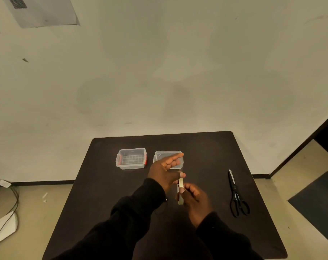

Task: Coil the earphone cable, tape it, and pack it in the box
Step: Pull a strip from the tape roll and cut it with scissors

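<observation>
Dark table [206, 147]; clear box [131, 158] open at the far side, its lid [179, 154] beside it, scissors [236, 194] well to the right. Right hand [194, 198] grips a pale tape roll [180, 192] edge-on; left hand [167, 168] pinches the strip's free end, remaining fingers spread. Risk: strip folding onto itself while pulled. Earphone cable can't be made out, possibly hidden under the sleeves.

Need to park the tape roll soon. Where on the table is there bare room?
Bare patches: between the right hand and the scissors; the table's left side, in front of the box; and the far right corner behind the scissors. Crowded: the middle, where the left hand overlaps the lid and both hands work the tape roll.
</observation>
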